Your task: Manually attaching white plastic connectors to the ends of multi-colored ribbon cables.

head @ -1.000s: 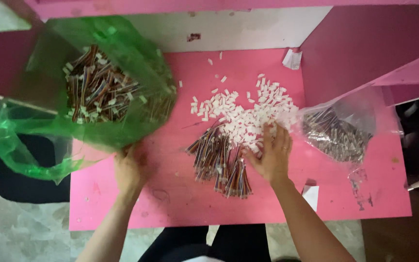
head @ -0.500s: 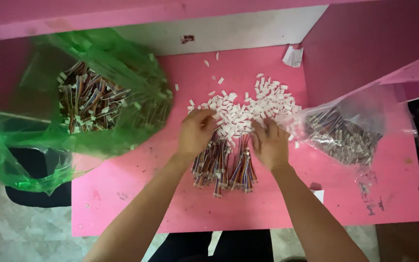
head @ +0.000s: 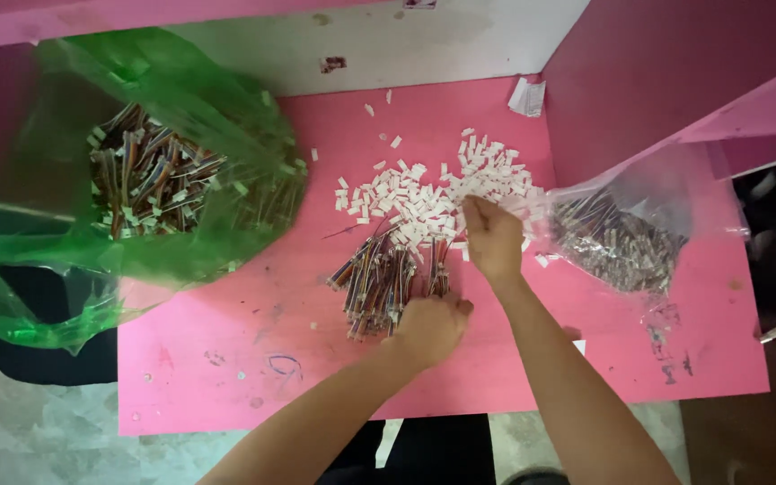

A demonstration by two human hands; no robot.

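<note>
A pile of short multicoloured wires (head: 379, 274) lies in the middle of the pink table (head: 226, 359). My left hand (head: 433, 328) is curled into a fist at the near right end of that pile, closed on some wire ends. Just beyond it is a heap of small white connector pieces (head: 415, 193). My right hand (head: 491, 238) rests on the right part of this heap with its fingertips bunched together. Whether they pinch a piece is hidden.
A large green plastic bag (head: 181, 162) full of similar wires sits at the left, hanging over the table edge. A clear bag (head: 621, 233) of dark small parts lies at the right. A pink wall panel (head: 675, 72) rises at the right rear.
My left hand has pulled back from the white pieces to the near end of the wire pile and closed. My right hand has moved forward onto the white heap.
</note>
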